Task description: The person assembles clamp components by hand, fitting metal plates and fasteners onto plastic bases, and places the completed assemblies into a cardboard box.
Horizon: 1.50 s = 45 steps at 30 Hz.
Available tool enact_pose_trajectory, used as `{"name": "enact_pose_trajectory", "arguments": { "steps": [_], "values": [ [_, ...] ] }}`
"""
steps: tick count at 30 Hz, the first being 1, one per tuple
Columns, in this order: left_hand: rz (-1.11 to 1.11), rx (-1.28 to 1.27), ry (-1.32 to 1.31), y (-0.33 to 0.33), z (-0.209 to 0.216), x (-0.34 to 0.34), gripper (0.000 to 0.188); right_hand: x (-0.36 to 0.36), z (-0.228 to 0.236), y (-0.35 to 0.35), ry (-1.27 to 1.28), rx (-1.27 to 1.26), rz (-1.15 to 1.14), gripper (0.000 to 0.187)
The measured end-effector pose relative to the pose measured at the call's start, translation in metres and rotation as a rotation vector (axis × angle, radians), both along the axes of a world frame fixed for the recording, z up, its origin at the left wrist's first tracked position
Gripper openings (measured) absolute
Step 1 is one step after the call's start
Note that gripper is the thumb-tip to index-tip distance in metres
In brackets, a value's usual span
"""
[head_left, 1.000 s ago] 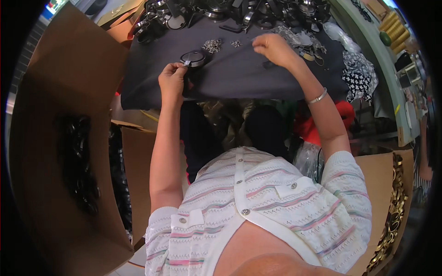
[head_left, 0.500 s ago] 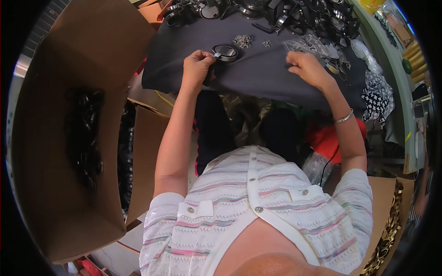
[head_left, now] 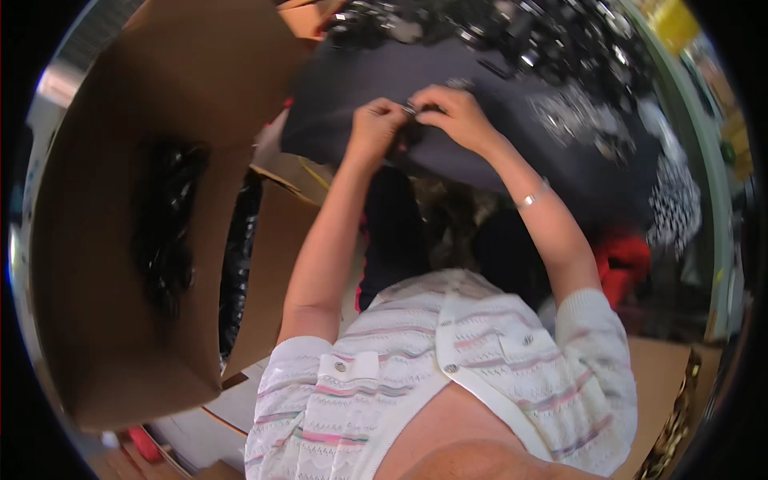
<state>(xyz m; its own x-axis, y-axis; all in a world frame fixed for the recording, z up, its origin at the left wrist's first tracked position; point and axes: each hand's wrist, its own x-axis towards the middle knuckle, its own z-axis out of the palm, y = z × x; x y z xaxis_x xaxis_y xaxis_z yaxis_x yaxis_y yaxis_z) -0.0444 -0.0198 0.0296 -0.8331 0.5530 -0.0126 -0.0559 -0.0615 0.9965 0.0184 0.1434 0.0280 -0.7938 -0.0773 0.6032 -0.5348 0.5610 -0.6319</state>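
Observation:
My left hand (head_left: 378, 128) is closed, its fingertips pinching a small black and silver piece (head_left: 409, 107) above the near part of the dark cloth (head_left: 496, 112). Most of that piece is covered by fingers and smeared by motion. Up against it from the right comes my right hand (head_left: 456, 116), thumb and fingers pressed together close to my left fingertips. Whether it holds a small part of its own is hidden. Just beyond the right hand lies a little pile of small silver parts (head_left: 460, 82), partly covered.
Along the far edge lies a heap of black and silver strapped pieces (head_left: 544, 40). Clear plastic with silver bits (head_left: 576, 120) is at the right. A tall cardboard box (head_left: 112, 336) holding black pieces stands at my left; another box (head_left: 648, 384) with gold-coloured pieces is at lower right.
My right hand has moved left from beside the clear plastic to meet my left hand. The round silver-faced piece held by the left is now mostly hidden. The whole view has shifted and blurred.

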Motion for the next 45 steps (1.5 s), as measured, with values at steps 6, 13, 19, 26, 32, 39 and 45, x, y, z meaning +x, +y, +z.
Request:
{"name": "enact_pose_trajectory", "arguments": {
  "steps": [6, 13, 19, 26, 32, 39, 45],
  "values": [
    [0.129, -0.004, 0.623, 0.033, -0.032, 0.020, 0.012, 0.041, 0.008, 0.015, -0.112, 0.042, -0.096, 0.018],
    [0.199, -0.256, 0.876, 0.015, -0.032, 0.047, 0.024, 0.033, 0.014, 0.010, -0.111, 0.065, 0.033, 0.015],
    [0.223, -0.186, 0.949, 0.015, -0.034, 0.042, 0.025, 0.017, 0.016, 0.021, -0.205, 0.020, 0.085, 0.014],
    [0.248, -0.144, 0.910, 0.032, -0.044, 0.037, 0.025, -0.002, 0.026, 0.037, -0.401, 0.091, 0.073, 0.013],
    [0.274, -0.262, 0.838, 0.006, -0.029, 0.030, 0.022, 0.010, 0.009, -0.006, -0.184, -0.074, -0.055, 0.015],
    [0.088, -0.105, 0.603, 0.011, -0.044, 0.030, 0.018, 0.090, 0.001, 0.027, 0.125, -0.182, -0.378, 0.014],
    [0.018, 0.113, -0.039, 0.024, 0.016, 0.033, 0.010, 0.154, -0.015, 0.077, 0.009, -0.148, -0.719, 0.018]
  ]
}}
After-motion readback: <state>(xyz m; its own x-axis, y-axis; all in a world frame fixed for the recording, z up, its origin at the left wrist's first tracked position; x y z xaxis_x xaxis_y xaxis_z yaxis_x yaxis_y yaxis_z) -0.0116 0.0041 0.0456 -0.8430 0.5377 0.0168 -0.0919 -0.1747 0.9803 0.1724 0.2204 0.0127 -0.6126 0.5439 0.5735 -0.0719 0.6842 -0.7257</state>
